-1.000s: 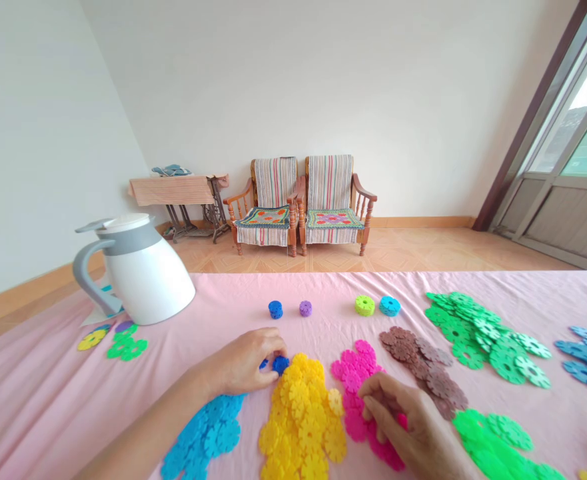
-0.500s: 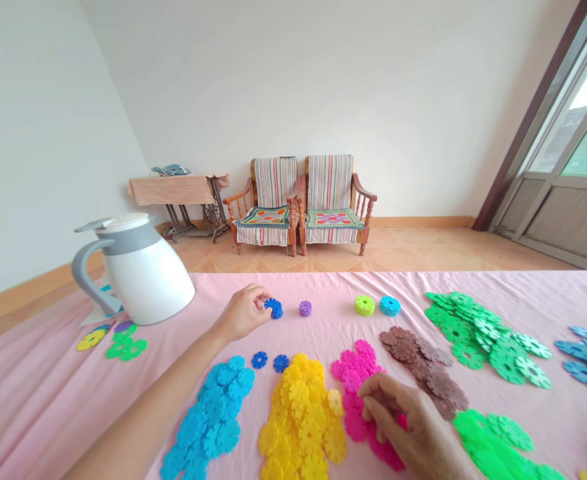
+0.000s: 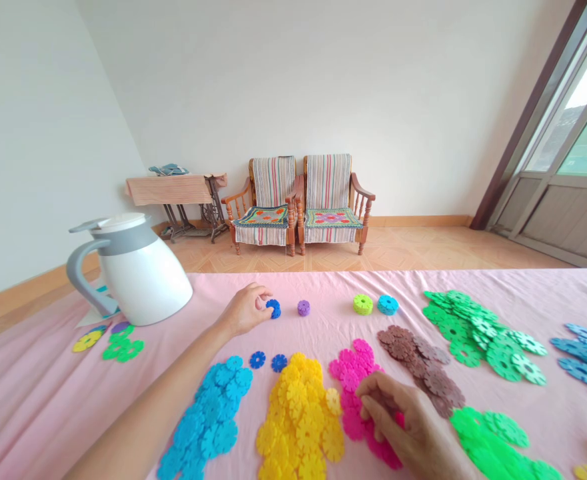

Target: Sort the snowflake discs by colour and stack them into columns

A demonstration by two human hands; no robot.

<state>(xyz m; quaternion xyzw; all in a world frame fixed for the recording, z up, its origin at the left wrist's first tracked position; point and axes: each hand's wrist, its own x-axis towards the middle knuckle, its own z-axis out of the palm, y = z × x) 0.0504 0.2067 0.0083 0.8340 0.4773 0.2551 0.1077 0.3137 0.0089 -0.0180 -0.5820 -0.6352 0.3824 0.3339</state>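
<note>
My left hand (image 3: 247,309) pinches at a small stack of dark blue notched discs (image 3: 274,309) standing on the pink cloth. To the right of it stand a purple stack (image 3: 304,308), a lime green stack (image 3: 362,305) and a light blue stack (image 3: 388,305). Over the pile of magenta discs (image 3: 356,367) hovers my right hand (image 3: 398,413), its fingers curled together; whether a disc is between them is hidden. Two loose dark blue discs (image 3: 278,363) lie above the yellow pile (image 3: 300,413) and beside the sky blue pile (image 3: 210,413).
A white and grey jug (image 3: 143,273) stands at the left, with several loose discs (image 3: 123,347) before it. Brown discs (image 3: 423,370), green discs (image 3: 478,333), bright green discs (image 3: 493,440) and steel blue discs (image 3: 586,360) spread to the right. Two wooden armchairs (image 3: 328,193) stand beyond the table.
My left hand has shifted very slightly at the dark blue stack. The whole view has drifted a little to the left; the piles and my right hand look otherwise the same.
</note>
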